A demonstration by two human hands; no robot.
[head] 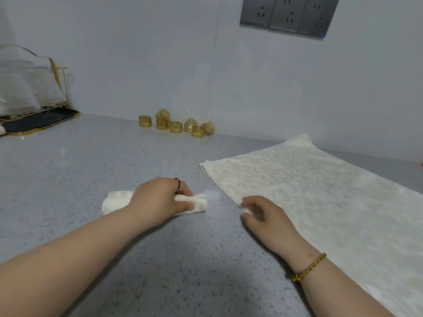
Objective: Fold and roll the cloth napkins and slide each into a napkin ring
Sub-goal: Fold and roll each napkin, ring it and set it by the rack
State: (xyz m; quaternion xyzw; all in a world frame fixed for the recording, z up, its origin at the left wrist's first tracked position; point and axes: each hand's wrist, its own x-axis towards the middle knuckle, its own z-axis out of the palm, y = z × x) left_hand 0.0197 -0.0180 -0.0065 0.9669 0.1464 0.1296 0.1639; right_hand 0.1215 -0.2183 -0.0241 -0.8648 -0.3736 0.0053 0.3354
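A rolled cream napkin (116, 201) lies on the grey speckled counter near the middle. My left hand (158, 200) grips it around its right half, fingers and thumb curled round the roll. A flat cream patterned napkin (320, 193) is spread out to the right. My right hand (267, 213) rests on that cloth's near left edge, and its fingertips appear to pinch the corner. Several gold napkin rings (176, 126) stand in a cluster at the back by the wall, apart from both hands.
A gold-framed rack with clear glassware (29, 92) on a dark tray (43, 121) stands at the back left. The grey counter (80, 170) meets a pale wall with a row of sockets (288, 16) at the upper right.
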